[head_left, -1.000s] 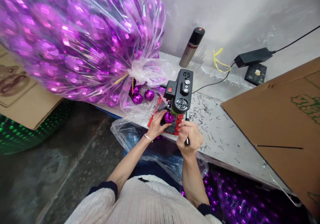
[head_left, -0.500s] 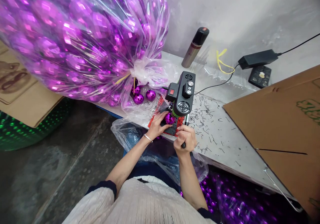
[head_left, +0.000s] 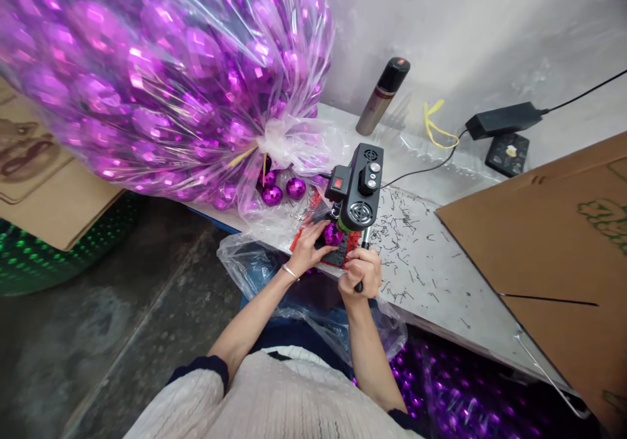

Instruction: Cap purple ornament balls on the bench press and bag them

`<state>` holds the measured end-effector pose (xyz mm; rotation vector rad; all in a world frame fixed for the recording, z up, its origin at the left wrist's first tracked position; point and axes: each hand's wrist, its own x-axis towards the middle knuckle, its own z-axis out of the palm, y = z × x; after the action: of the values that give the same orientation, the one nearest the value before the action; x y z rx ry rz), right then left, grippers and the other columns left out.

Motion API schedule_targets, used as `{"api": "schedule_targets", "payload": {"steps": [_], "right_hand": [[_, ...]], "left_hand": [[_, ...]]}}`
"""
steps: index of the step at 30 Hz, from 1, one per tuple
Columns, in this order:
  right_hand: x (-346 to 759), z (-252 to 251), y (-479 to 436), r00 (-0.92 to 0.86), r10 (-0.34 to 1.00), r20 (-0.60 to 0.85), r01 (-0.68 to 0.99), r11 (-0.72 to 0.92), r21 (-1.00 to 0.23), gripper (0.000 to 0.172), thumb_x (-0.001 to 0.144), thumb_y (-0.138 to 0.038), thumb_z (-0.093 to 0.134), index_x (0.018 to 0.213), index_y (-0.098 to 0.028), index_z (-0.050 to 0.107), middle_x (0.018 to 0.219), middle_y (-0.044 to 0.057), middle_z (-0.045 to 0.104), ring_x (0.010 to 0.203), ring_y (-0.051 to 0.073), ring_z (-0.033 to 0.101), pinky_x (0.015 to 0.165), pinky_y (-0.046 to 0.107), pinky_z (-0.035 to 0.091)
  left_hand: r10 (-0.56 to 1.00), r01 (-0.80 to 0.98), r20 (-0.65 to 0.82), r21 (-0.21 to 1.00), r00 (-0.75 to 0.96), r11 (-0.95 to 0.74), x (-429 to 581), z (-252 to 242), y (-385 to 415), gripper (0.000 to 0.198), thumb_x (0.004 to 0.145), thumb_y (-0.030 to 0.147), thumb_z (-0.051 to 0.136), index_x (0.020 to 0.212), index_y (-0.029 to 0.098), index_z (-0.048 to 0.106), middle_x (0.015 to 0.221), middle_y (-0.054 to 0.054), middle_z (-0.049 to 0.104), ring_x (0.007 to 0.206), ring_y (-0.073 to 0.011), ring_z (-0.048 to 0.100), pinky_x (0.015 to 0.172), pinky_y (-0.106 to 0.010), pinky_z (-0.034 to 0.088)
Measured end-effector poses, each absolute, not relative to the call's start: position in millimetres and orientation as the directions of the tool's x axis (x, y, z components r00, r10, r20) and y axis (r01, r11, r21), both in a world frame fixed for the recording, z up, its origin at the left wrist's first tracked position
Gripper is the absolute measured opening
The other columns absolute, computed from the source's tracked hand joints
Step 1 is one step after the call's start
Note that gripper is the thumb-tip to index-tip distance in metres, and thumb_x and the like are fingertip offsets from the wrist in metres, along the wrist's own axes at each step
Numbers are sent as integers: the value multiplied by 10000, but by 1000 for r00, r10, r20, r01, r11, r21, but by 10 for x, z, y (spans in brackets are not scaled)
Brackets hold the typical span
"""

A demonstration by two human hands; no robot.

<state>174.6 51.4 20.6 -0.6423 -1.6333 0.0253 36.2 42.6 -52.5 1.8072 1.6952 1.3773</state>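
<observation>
The work in hand appears to be pressing one small faceted purple plastic bauble (head_left: pixel 332 233) under the head of the black bench-top press machine (head_left: pixel 359 187). The left hand (head_left: pixel 307 246) lies fingers spread, steadying the bauble on the red and black base plate (head_left: pixel 337 253) at the grey table's (head_left: pixel 441 276) near edge. The right hand (head_left: pixel 361 273) is fisted round the black lever handle (head_left: pixel 363 258). Next move likely calls for keeping the mirror-bright bauble centred.
</observation>
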Motion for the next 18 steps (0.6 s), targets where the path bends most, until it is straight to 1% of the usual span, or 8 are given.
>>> {"api": "schedule_targets", "payload": {"steps": [7,11,13,16,18], "right_hand": [[1736,194,501,-17,433,901,383,836,-394,268,1017,-226,391,780,-221,517,745,5,604,674,142,592,788,369,509],[1740,172,496,-27,456,890,375,830,-414,250,1010,-217,386,790,-223,505,773,4,600,681,139,593,800,372,512],[1744,139,497,-37,457,889,382,828,-410,245,1007,-207,380,794,-224,498,784,4,595,685,136,597,791,365,514],[1747,95,499,-91,431,898,400,842,-363,231,995,-182,386,796,-222,495,789,4,591,684,131,599,744,337,508],[1747,121,493,-89,422,902,399,845,-356,235,982,-159,386,779,-221,489,771,0,584,663,127,589,713,323,499]], "left_hand": [[891,585,427,766,-154,-266,351,-529,432,650,862,496,744,1417,223,545,1369,-158,661,1311,-291,619,1128,-494,473],[888,588,435,761,-150,-274,351,-548,443,652,859,470,756,1425,229,541,1367,-154,663,1308,-291,620,1125,-499,475],[880,591,452,753,-146,-288,352,-554,447,652,861,466,754,1427,224,539,1364,-154,665,1304,-287,622,1123,-491,477],[870,594,470,746,-148,-302,352,-560,445,652,868,467,746,1430,215,534,1363,-156,665,1303,-283,622,1122,-481,477],[873,598,465,746,-149,-295,350,-562,442,658,863,467,752,1431,215,536,1360,-157,666,1303,-285,622,1120,-483,479]]}}
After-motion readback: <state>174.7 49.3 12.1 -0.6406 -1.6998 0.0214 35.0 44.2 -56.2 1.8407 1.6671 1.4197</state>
